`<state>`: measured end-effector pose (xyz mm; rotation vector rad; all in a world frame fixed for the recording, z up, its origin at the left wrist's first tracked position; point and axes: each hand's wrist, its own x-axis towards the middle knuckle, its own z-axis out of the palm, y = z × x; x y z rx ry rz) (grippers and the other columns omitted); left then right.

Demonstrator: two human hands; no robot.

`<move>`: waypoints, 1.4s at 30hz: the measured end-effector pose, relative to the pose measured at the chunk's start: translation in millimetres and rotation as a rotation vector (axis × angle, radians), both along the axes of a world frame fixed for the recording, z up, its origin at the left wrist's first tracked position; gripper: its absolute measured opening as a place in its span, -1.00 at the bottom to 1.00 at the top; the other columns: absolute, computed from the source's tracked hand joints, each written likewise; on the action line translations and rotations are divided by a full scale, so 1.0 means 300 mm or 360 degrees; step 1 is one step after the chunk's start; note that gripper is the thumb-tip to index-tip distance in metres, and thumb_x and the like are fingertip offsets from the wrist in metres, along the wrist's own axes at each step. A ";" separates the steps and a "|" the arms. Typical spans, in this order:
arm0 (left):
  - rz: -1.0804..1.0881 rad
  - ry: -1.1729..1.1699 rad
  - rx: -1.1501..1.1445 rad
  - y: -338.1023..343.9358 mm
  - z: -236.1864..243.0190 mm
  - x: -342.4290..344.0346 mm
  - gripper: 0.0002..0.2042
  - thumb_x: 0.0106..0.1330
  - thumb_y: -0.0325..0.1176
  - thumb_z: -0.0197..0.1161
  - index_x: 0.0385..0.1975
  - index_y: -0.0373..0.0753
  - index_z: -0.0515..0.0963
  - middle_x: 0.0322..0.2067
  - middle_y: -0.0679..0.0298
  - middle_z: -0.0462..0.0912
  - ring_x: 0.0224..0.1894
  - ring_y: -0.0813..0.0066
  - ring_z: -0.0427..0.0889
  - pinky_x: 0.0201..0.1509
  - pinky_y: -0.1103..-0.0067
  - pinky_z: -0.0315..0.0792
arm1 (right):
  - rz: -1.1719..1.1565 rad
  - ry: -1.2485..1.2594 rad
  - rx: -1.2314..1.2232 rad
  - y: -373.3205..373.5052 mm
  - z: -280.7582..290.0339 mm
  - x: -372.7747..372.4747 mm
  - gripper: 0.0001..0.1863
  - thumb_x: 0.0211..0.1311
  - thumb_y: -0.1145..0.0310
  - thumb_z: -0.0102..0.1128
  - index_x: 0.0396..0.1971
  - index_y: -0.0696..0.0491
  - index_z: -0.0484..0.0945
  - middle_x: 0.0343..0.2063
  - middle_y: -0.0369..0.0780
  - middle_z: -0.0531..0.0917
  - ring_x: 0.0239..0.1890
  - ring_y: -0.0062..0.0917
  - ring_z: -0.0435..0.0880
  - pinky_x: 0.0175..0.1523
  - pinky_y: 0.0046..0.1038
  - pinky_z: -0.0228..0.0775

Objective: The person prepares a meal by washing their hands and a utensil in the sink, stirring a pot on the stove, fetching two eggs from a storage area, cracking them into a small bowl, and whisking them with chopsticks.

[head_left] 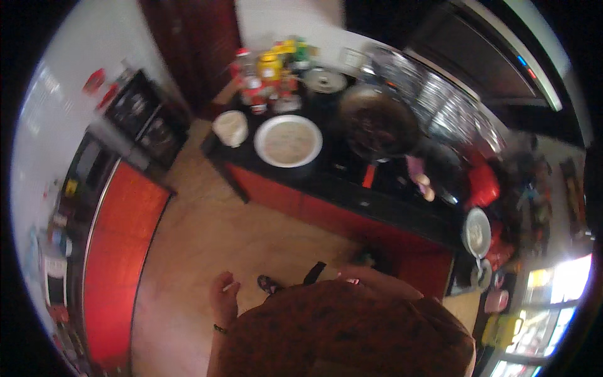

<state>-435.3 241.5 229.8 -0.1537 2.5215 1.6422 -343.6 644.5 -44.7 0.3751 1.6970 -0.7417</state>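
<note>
My left hand (pixel 224 294) hangs over the floor by my body, a dark band round its wrist. Its fingers are loosely bent and apart, with nothing visible in them. In front of my dark reddish-brown top, my right hand (pixel 349 276) is blurred and partly hidden, so its grip does not show. A black flat piece (pixel 315 273) lies just left of it in the picture; whether the hand holds it, I cannot tell. On the counter ahead, neither hand touches the white bowl (pixel 264 155) of pale content or the dark wok (pixel 355 141) on the stove.
The black counter (pixel 301 182) with red fronts runs across ahead. Bottles (pixel 270 66), a smaller white bowl (pixel 230 129) and a lidded pot (pixel 324 80) stand at its back left. A pan (pixel 477 231) and red bag (pixel 482 186) are right. A red-fronted cabinet (pixel 122 251) stands left.
</note>
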 end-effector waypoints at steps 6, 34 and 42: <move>0.0481 0.0201 0.0074 -0.467 0.108 -0.104 -0.73 0.12 -0.60 0.24 -0.15 -0.33 0.51 -0.14 0.20 0.56 -0.12 0.44 0.55 -0.08 0.53 0.51 | 0.0811 0.0354 -0.0313 -0.592 0.300 -0.458 -0.61 0.12 0.03 0.12 -0.19 0.01 0.57 -0.26 -0.16 0.63 -0.34 -0.33 0.59 -0.23 -0.30 0.46; 0.0936 0.0019 0.0131 -1.094 0.030 -1.359 -0.71 0.10 -0.60 0.26 -0.14 -0.34 0.51 -0.07 0.19 0.52 -0.06 0.41 0.55 -0.05 0.53 0.51 | 0.0826 0.1283 -0.0624 -1.555 0.514 -2.517 -0.58 0.19 0.22 0.18 0.01 0.10 0.47 -0.21 -0.18 0.63 -0.21 -0.53 0.58 -0.21 -0.47 0.46; 0.0842 0.0009 0.0281 -1.307 -0.009 -1.932 -0.72 0.11 -0.53 0.28 -0.14 -0.34 0.53 -0.08 0.16 0.55 -0.07 0.38 0.57 -0.03 0.49 0.50 | 0.0419 0.1002 -0.0663 -1.739 0.659 -2.991 -0.70 0.20 0.27 0.11 -0.15 0.13 0.49 -0.22 -0.19 0.62 -0.18 -0.48 0.58 -0.19 -0.37 0.43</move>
